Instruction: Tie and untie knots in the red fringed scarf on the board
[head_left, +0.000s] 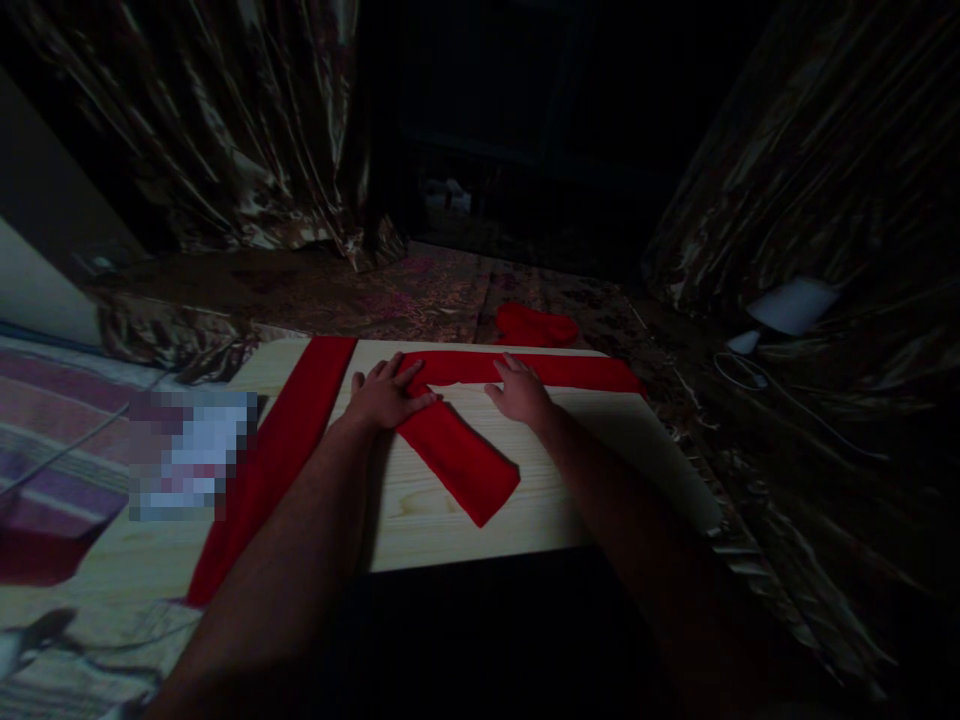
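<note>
Head view gives me a red strip point(577, 370) lying along the far edge of a pale wooden table point(637, 460), with an angled red length point(461, 465) slanting from it across the wood. I judge the far stretch mostly laid flat; what remains is the angled part, lying askew. Whether they are one piece I cannot tell: their meeting point lies under my left hand point(386, 393), fingers spread, clasping nothing. My right hand point(521, 390), also unclenched, rests on the strip's near edge. Farther left lies another red band point(300, 410); beyond the table, a red bundle point(536, 325).
</note>
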